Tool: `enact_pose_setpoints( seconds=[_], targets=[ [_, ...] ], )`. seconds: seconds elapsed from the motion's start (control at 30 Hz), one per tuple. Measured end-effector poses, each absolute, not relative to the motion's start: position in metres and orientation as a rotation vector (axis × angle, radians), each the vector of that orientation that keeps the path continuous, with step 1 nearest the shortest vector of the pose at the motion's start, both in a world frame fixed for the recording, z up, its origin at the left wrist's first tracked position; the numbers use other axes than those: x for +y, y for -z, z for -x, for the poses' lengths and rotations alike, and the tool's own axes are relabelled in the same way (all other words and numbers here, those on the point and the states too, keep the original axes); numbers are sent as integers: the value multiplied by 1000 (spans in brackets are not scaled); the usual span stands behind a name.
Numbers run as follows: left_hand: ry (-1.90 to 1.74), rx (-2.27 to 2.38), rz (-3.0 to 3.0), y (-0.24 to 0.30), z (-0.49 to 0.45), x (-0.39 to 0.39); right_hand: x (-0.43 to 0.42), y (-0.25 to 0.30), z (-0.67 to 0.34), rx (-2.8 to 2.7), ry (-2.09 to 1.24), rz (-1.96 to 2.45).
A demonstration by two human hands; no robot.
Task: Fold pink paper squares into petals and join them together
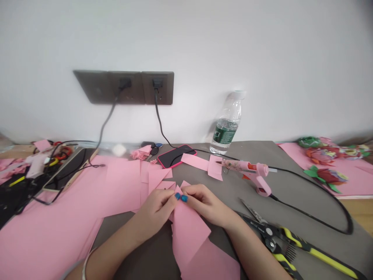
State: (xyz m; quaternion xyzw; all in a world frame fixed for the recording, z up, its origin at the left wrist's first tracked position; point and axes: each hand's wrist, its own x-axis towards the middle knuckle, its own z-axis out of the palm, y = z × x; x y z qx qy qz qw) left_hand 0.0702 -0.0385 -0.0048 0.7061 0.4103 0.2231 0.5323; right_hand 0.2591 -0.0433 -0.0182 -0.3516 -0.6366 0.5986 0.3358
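Nearest, on the near-left side of the glue gun (252, 168), hangs the pink paper (190, 229), its narrow tip gathered and its wide end spreading downward. The left hand (155, 208) and right hand (204, 202) both pinch that tip, thumbs almost meeting, with no real gap between each thumb and the fingers behind; the fingers' exact hold is hidden.

For a clean point, it would be best to press both thumbs evenly, line up the edges before creasing, and work the crease outward from the tip. Light pressure should suit thin paper, which may buckle if the hands pull apart unevenly. The loose lower end wants to hang free of the pliers (271, 233), which lie on the counter (230, 188) nearer than the glue gun.

Left of the glue gun, loose pink sheets (72, 206) spread widely, and a phone (177, 156) lies farther back. Behind it, slightly left, stands a water bottle (225, 134); paper flowers (329, 175) rest to its right.
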Motion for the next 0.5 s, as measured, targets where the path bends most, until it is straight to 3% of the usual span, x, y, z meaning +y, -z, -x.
enact_pose_setpoints(
  seconds=[0.5],
  targets=[
    [-335,897,-1764,-4,-71,-41,-44,21,-259,-1688,-1528,844]
  ],
)
